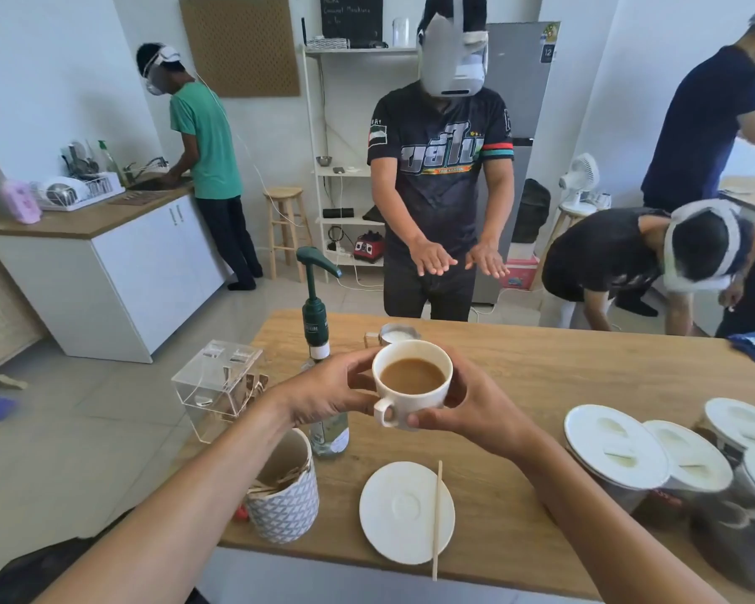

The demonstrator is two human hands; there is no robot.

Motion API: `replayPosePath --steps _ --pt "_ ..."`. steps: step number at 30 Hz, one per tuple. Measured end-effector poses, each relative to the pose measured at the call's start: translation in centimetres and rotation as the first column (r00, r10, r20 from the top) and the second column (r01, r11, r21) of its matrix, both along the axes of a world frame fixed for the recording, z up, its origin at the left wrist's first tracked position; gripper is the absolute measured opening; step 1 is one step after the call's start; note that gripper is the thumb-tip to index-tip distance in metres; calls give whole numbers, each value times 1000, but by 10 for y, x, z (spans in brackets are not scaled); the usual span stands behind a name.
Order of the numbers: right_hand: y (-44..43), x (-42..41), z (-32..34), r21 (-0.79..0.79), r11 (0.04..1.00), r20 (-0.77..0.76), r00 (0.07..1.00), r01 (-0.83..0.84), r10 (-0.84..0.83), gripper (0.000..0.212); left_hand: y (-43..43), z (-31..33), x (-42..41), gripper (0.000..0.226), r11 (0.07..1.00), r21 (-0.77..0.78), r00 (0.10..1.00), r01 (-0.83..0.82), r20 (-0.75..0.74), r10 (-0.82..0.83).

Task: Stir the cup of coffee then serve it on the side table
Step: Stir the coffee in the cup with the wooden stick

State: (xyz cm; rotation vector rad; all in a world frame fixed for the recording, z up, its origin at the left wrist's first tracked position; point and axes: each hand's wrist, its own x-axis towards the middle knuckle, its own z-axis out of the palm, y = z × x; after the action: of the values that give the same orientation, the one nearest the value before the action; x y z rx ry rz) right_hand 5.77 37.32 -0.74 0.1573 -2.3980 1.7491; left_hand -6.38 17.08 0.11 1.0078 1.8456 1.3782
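Note:
A white cup of milky coffee (412, 377) is held up above the wooden table (563, 377), its handle turned toward me. My left hand (328, 392) grips its left side with fingers curled round the wall. My right hand (471, 407) wraps the right side, thumb under the cup near the handle. Below, a white saucer (399, 512) lies near the table's front edge. A wooden stir stick (437, 520) rests across the saucer's right rim.
A patterned cup of wooden sticks (285, 494), a pump bottle (319, 324), a clear acrylic box (219, 381) and a small milk jug (395, 334) stand to the left and behind. White-lidded jars (620, 451) crowd the right. A person stands just beyond the table.

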Motion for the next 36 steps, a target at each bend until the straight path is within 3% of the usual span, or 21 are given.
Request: replayPosePath --steps 10,23,30,36 --pt "11 8 -27 37 999 63 998 -21 19 74 7 -38 16 74 994 14 994 -110 -21 110" --pt "18 9 -84 184 982 199 977 43 -80 72 13 -105 37 74 958 -14 956 -287 -61 286" --pt "16 11 -109 288 954 248 956 80 -155 60 14 -137 42 76 950 -43 950 -310 -43 308" --pt "17 11 -134 322 943 280 944 79 -175 62 13 -159 44 75 953 -50 954 -299 -24 298"
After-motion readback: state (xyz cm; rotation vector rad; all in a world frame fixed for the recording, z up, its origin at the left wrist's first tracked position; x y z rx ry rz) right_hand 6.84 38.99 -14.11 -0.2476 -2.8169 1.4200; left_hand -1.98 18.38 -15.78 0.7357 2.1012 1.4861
